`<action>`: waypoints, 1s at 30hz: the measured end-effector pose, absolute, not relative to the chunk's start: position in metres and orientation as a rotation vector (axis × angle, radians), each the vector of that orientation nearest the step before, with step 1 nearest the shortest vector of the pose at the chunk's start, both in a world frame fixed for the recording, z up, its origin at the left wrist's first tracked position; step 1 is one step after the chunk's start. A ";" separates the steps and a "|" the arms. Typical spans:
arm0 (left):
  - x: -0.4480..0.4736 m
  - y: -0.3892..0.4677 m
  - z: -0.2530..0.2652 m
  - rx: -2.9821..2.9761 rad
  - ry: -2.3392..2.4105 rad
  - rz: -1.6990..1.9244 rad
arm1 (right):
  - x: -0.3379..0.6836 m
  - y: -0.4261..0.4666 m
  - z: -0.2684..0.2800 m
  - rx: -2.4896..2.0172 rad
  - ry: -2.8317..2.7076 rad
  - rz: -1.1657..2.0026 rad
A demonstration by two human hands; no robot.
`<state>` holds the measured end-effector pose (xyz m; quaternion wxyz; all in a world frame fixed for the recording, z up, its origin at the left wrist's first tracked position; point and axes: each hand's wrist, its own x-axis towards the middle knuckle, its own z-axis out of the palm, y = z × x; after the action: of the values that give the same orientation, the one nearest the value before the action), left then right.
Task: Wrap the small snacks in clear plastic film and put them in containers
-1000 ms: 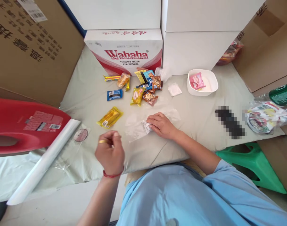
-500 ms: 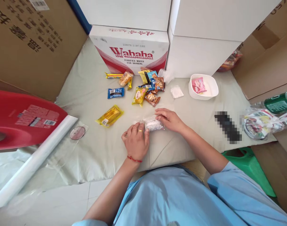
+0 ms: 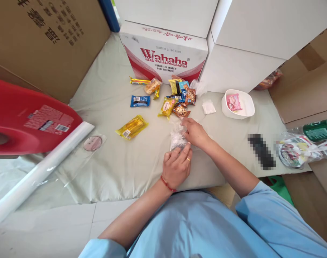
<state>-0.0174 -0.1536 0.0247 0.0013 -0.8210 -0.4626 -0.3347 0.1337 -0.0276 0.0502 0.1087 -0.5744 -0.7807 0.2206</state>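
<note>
A small white printed packet (image 3: pixel 178 138) in clear crinkled plastic lies on the cloth-covered surface in front of me. My left hand (image 3: pixel 176 165) is at its near end, fingers bent and pressed together against it. On the packet's right side, my right hand (image 3: pixel 197 134) has its thumb and fingers closed on the clear plastic (image 3: pixel 176 123) towards the far end. Just beyond are a yellow snack packet (image 3: pixel 167 106) and a brown snack packet (image 3: pixel 181 110). To the left lies a larger yellow packet (image 3: pixel 131 127).
A white tub (image 3: pixel 246 114) holding a pink packet and a small white sachet (image 3: pixel 208 106) are at right. A blue packet (image 3: pixel 140 101) lies left of the snack pile. Behind stands a Wahaha carton (image 3: pixel 163 61). A film roll (image 3: pixel 42 172) and red container (image 3: pixel 31 118) flank the left.
The white packet has turned from lying sideways to pointing away from me. My left hand has moved right to its near end; my right hand has shifted towards its far end.
</note>
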 end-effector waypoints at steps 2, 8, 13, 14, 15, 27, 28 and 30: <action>-0.016 -0.146 0.025 -2.581 -1.643 -0.982 | 0.136 -0.028 0.049 -1.691 -2.289 0.650; -0.050 -0.120 0.021 -2.139 -2.202 -0.962 | 0.139 -0.028 0.044 -1.688 -2.261 0.680; -0.051 -0.146 0.023 -2.081 -1.811 -1.347 | 0.130 -0.030 0.046 -1.691 -2.323 0.640; -0.044 -0.154 0.024 -2.211 -1.585 -1.423 | 0.128 -0.030 0.047 -1.697 -2.340 0.633; -0.036 -0.161 0.023 -2.393 -1.352 -1.462 | 0.126 -0.030 0.049 -1.704 -2.354 0.624; -0.018 -0.137 0.002 -2.550 -1.714 -1.048 | 0.127 -0.011 0.061 -1.689 -2.427 0.539; -0.018 -0.137 0.002 -2.551 -1.698 -1.044 | 0.127 -0.004 0.062 -1.697 -2.424 0.481; -0.017 -0.139 0.002 -2.544 -1.682 -1.044 | 0.124 0.009 0.063 -1.713 -2.466 0.410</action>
<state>-0.0171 -0.1388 0.0015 -0.0411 -0.7885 -0.5214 -0.3237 0.1236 0.0085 0.0635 0.0558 -0.5644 -0.8125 0.1350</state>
